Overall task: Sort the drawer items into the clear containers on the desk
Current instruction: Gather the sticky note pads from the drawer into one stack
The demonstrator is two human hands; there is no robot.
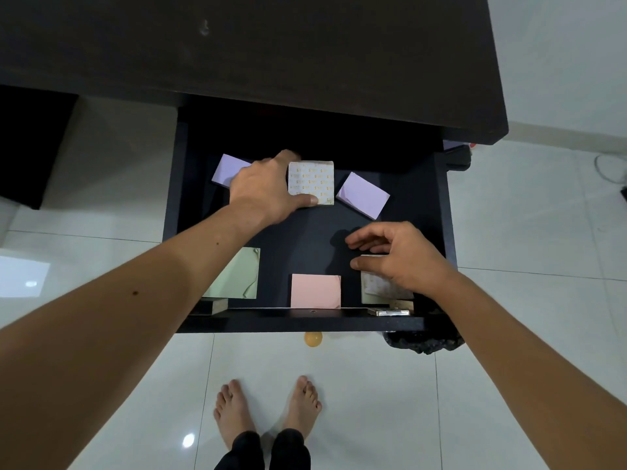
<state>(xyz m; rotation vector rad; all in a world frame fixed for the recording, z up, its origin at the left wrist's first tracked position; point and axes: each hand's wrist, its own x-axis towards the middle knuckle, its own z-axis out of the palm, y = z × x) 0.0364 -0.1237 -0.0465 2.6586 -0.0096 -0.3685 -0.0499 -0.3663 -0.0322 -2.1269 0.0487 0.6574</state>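
Your left hand (268, 188) pinches the patterned white pad (311, 182) at the back of the drawer (444, 212); your right hand (397, 257), fingers loosely curled, hovers empty over another pad. Lift carelessly and loose sheets could fan out.

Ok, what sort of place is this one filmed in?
Probably a home room with a desk: a dark desk with its drawer pulled open, glossy white floor tiles, and the person's bare feet on them.
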